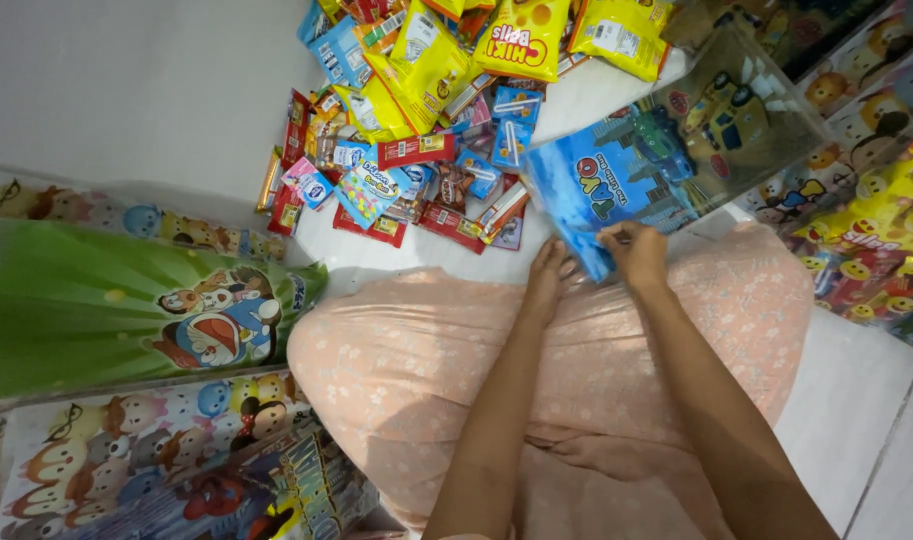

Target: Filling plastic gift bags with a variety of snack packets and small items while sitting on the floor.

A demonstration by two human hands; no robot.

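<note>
A blue plastic gift bag (677,160) printed with cartoon cars lies tilted in front of my knees. My right hand (634,252) pinches its near lower edge. My left hand (549,275) rests just left of it, fingers extended and touching the same edge of the bag. Both forearms reach forward over my lap, which is covered in peach floral cloth (427,360).
A heap of small snack packets (407,170) and yellow snack bags (525,35) lies on the white floor ahead. Flat printed cartoon bags (127,310) are stacked at my left; more of them and yellow snack bags (882,230) lie at the right.
</note>
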